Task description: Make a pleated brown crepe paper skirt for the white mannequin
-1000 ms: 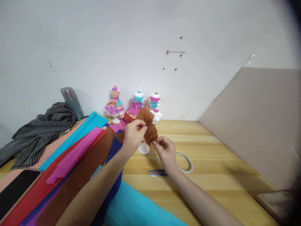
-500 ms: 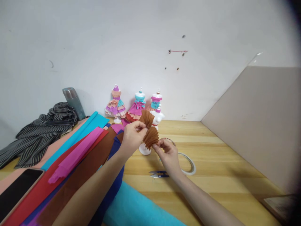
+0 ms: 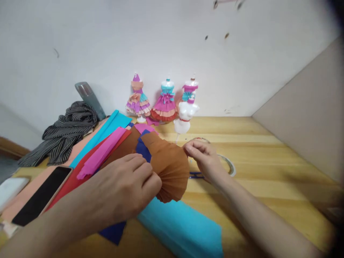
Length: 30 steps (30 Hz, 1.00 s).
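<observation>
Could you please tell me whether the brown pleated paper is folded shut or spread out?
Spread: the brown paper fans out from the left hand, its pleats opening to a rounded edge at the right hand.

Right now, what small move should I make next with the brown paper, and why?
Perhaps ease the right hand down the rim of the brown paper to spread the lower folds, while the left hand holds. The folds converge at the left hand; the lower ones look bunched, the upper part smoother, and the right hand is by the rim.
</observation>
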{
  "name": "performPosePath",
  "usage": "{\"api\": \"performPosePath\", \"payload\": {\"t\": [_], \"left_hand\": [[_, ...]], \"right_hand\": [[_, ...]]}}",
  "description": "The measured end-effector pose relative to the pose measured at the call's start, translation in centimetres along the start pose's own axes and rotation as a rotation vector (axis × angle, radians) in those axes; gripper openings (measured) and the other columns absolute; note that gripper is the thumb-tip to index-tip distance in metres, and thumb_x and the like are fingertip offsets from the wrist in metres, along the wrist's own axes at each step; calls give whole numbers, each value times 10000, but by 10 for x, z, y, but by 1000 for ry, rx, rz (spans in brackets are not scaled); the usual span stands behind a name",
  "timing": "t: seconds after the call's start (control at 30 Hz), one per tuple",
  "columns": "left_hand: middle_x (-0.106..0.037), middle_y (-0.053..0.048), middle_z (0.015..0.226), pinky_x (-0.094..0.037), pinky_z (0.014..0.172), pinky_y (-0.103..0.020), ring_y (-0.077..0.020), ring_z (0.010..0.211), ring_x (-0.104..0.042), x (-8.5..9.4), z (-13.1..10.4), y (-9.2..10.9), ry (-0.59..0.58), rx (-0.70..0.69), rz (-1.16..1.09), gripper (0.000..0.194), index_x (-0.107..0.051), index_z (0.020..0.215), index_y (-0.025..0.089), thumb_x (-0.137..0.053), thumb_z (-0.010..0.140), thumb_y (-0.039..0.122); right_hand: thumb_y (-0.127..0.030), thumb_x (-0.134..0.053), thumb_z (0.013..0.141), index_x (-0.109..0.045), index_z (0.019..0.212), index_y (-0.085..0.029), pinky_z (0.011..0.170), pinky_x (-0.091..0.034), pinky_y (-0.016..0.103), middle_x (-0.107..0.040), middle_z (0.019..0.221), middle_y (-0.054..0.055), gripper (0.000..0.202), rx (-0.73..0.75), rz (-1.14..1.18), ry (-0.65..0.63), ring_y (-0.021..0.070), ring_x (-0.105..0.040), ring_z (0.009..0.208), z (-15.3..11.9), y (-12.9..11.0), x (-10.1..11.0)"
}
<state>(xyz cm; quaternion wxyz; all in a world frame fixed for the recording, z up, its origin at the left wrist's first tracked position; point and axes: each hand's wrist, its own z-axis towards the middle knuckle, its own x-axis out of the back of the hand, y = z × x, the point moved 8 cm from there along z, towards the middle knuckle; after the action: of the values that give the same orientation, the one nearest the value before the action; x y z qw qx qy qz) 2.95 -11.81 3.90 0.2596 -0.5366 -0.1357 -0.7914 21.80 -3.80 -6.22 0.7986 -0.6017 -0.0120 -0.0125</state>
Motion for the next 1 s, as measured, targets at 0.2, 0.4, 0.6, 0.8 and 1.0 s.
{"api": "performPosePath", "payload": {"t": [0.2,0.4,0.6,0.8,1.0], "left_hand": [[-558,-20,653,-419,560,-289,-168,573,-494,-16,-17,25,-216,-113,96,271,-523,692,194,-378,885,73],[-574,-26,667,-425,565,-310,-187,583,-522,-31,-25,33,-312,-102,82,228,-546,732,195,-398,850,69],[-563,-18,654,-428,538,-309,-188,558,-512,-39,-26,37,-335,-110,29,207,-522,714,200,-412,822,62],[-551,-16,651,-524,595,-341,-194,573,-536,-51,-36,32,-294,-26,-82,208,-536,706,185,-417,810,51],[-553,-9,654,-568,750,-362,-175,620,-567,-61,-42,27,-208,66,-131,257,-565,723,175,-395,835,19]], "right_hand": [[-507,-640,809,-654,1094,-185,567,-492,280,-696,698,29,430,-157,97,-259,148,-615,558,-12,3,-18],[-506,-604,829,-515,1352,-233,600,-522,283,-682,749,12,597,-269,224,-572,176,-672,655,-38,0,-56],[-282,-721,728,-725,909,-200,381,-344,176,-514,527,-67,199,-279,110,-422,65,-442,432,-47,-2,-64],[-220,-704,723,-729,814,-201,521,-509,212,-713,689,6,96,-233,29,-262,125,-640,596,-59,4,-52],[-205,-677,724,-713,738,-193,500,-506,218,-718,649,12,41,-213,-61,-206,130,-641,553,-66,11,-48]]}}
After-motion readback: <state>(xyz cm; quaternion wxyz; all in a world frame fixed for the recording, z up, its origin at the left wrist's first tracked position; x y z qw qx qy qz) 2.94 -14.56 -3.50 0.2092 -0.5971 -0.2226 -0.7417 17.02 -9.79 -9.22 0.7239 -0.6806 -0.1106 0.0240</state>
